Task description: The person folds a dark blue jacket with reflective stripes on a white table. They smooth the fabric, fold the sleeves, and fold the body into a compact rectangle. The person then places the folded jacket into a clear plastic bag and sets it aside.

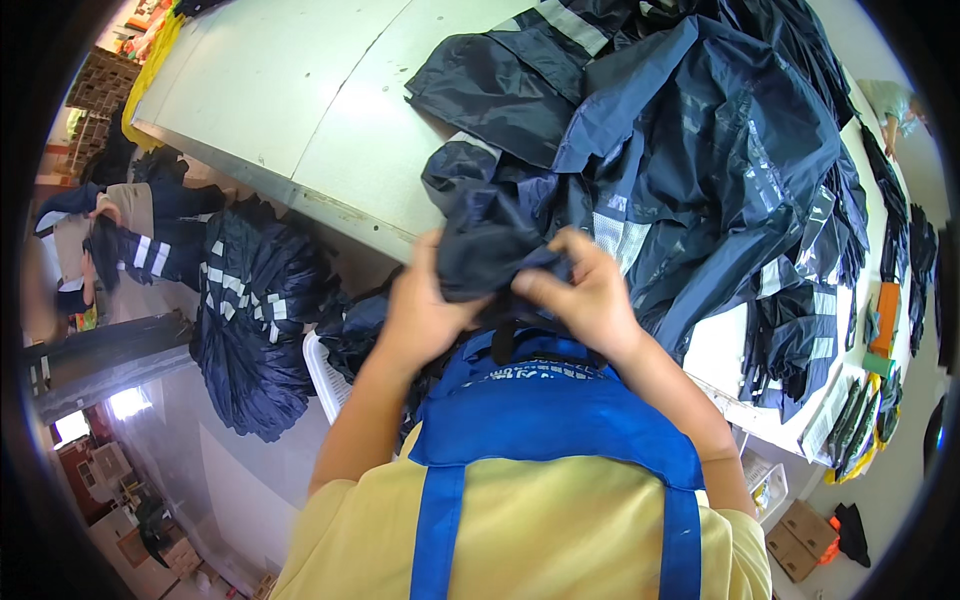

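Note:
A bunched end of dark navy fabric, likely part of a garment, is up between my hands at the table's near edge. My left hand is closed round its left side, with the fingers partly hidden behind the cloth. On the other side, my right hand pinches the fabric's edge between thumb and fingers; both hands are slightly blurred. Just beyond lies a heap of shiny navy jackets with silver reflective strips, touching the held cloth.
A white table stretches ahead. Left of it, a big bundle of navy garments hangs beside a white plastic basket. Another person's hands handle a striped garment at far left. Cardboard boxes sit at lower right.

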`<action>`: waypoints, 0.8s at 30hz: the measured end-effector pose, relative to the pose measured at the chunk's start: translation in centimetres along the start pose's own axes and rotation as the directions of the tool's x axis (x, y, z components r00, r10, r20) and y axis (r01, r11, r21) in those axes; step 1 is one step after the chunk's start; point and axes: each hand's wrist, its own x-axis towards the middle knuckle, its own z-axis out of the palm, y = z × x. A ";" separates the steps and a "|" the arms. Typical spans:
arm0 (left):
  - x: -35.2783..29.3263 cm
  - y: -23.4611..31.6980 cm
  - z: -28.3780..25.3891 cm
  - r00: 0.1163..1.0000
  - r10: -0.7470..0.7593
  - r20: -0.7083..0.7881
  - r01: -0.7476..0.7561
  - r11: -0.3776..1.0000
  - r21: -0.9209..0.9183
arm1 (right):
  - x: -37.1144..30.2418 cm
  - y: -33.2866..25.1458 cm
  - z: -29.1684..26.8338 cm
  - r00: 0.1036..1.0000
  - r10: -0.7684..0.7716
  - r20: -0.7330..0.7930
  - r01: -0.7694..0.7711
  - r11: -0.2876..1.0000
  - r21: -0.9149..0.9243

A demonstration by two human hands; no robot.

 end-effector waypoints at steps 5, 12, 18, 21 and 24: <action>1.8 -7.2 -10.8 0.830 0.409 -0.381 0.035 0.643 0.765 | 3.2 1.8 -3.7 0.982 -0.115 -0.152 0.036 0.894 -0.447; 3.2 0.6 -9.3 0.778 0.558 0.289 -0.622 0.747 0.235 | 13.7 3.0 -7.3 0.894 -0.283 0.348 0.443 0.429 -0.787; 11.9 4.1 2.0 0.657 0.707 0.262 -0.720 0.484 0.498 | 12.1 -1.5 -10.7 0.935 -0.151 0.321 0.303 0.809 -0.503; 13.3 6.6 3.3 0.554 0.762 0.335 -0.803 0.383 0.457 | 8.3 -4.8 -12.6 0.954 0.122 0.273 -0.059 0.972 -0.226; 11.7 10.0 3.9 0.727 0.462 0.508 -0.638 0.728 0.251 | 6.0 -4.8 -14.4 0.972 0.109 0.207 -0.107 0.994 -0.022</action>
